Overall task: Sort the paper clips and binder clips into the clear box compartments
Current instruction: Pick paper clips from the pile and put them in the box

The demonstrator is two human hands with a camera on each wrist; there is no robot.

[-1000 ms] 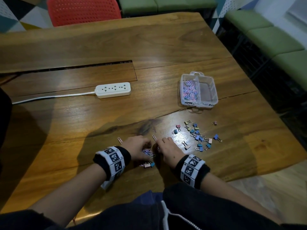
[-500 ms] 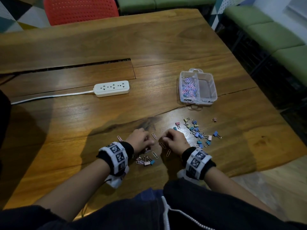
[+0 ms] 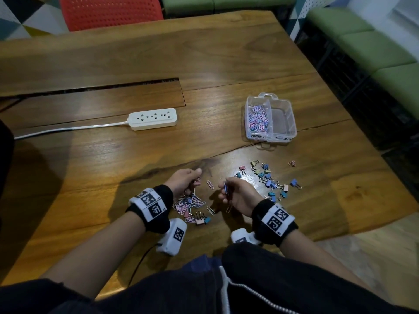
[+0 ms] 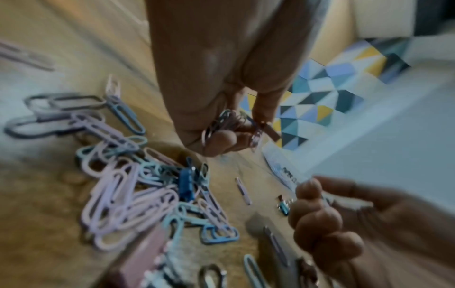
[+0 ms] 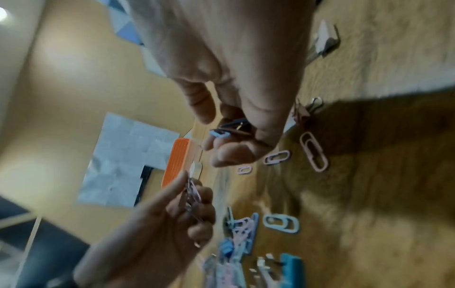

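The clear box (image 3: 293, 123) stands at the right of the table, with pink and blue paper clips (image 3: 257, 118) in its left compartment. My left hand (image 3: 195, 180) pinches a bunch of paper clips (image 4: 229, 126) just above a loose pile of paper clips (image 3: 188, 203). My right hand (image 3: 225, 186), a little to the right, holds a few blue paper clips (image 5: 221, 134) between thumb and fingers. Coloured binder clips (image 3: 269, 180) lie scattered right of my right hand. Two more binder clips (image 3: 201, 220) lie at the pile's near edge.
Single paper clips (image 3: 210, 184) lie between my hands. A white power strip (image 3: 153, 118) with its cord lies at the centre left, behind it a long slot (image 3: 90, 87) in the wooden table. A red chair (image 3: 108, 12) and green benches (image 3: 362, 41) stand beyond the table edges.
Both hands have lifted off the table and turned inward, each with paper clips in its fingers. The pile under my left hand has come into view.
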